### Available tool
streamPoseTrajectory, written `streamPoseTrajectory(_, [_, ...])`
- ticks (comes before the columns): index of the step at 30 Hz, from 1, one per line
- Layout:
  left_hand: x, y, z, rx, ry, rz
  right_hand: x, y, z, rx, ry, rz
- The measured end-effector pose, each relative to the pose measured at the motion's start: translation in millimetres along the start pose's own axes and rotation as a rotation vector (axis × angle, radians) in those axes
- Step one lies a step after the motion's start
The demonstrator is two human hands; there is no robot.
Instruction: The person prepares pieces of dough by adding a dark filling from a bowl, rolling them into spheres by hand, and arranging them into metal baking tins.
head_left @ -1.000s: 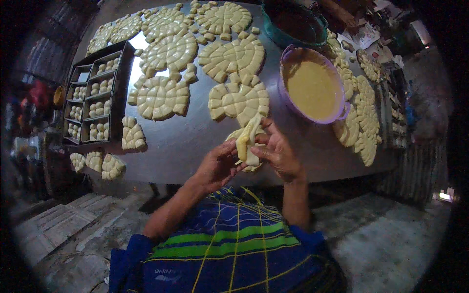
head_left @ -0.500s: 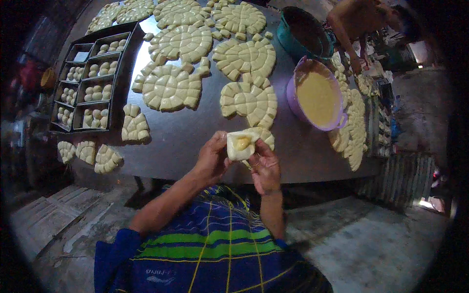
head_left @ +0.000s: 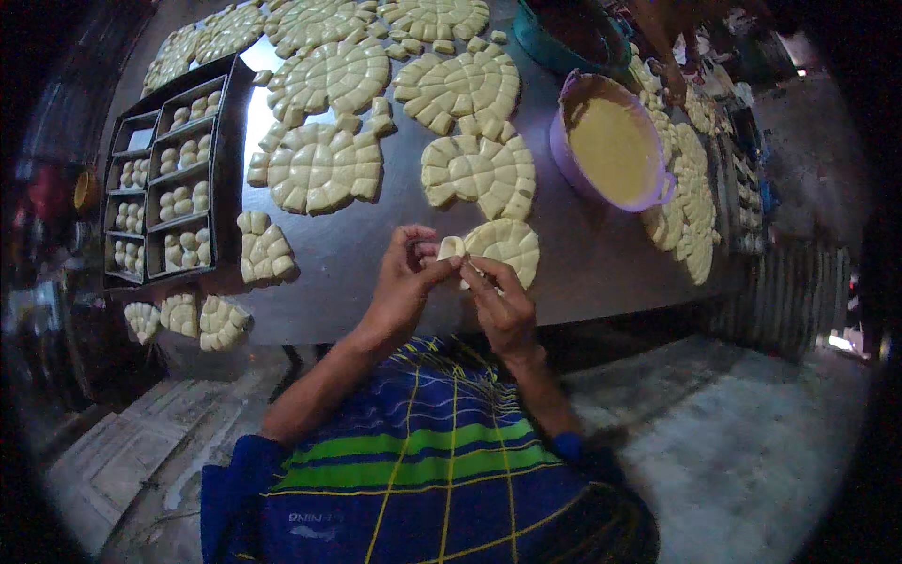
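Observation:
A small piece of pale dough (head_left: 452, 247) is pinched between my two hands above the near side of the table. My left hand (head_left: 402, 277) holds it from the left, thumb across its near edge and the other fingers curled behind. Fingertips of my right hand (head_left: 503, 305) press the dough's near right edge, close to the left thumb. The dough is folded in, and any filling inside is hidden. Just behind my right hand lies a scored slab of dough (head_left: 507, 242), partly covered by the fingers.
More scored dough rounds (head_left: 324, 169) spread across the dark table (head_left: 376, 291). At left stands a black divided tray (head_left: 228, 141) of dough balls. A purple tub (head_left: 561, 155) of yellow filling and a green tub (head_left: 550, 47) stand at right. Beyond, another person's arm (head_left: 669, 66) reaches over dough.
Half a second ago the dough was spread flat with yellow filling showing in its middle. Now it is folded smaller, the filling is out of sight, and my hands have come closer together.

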State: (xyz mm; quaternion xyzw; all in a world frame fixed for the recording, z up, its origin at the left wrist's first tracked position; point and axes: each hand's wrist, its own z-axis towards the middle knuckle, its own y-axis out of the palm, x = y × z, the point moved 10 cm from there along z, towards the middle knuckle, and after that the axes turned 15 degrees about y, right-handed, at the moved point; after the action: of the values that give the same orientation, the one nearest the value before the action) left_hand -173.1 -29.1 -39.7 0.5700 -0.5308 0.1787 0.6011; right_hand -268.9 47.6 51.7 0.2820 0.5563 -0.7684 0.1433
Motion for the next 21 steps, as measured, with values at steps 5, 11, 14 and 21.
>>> streamPoseTrajectory(5, [18.9, 1.8, 3.8, -0.036, 0.095, 0.191, 20.0, -2.0, 6.3, -0.006, 0.190, 0.140])
streamPoseTrajectory(11, [29.1, 11.8, 1.5, -0.251, 0.165, 0.323, 25.3, 3.4, 24.4, -0.293, 0.291, 0.214])
streamPoseTrajectory(14, [29.4, 17.7, -1.8, -0.335, 0.110, 0.335, 25.8, 1.4, 34.0, -0.359, 0.283, 0.322])
streamPoseTrajectory(21, [27.8, 16.7, -2.7, -0.367, -0.083, 0.109, 9.9, -23.1, 51.6, -0.354, 0.037, 0.214])
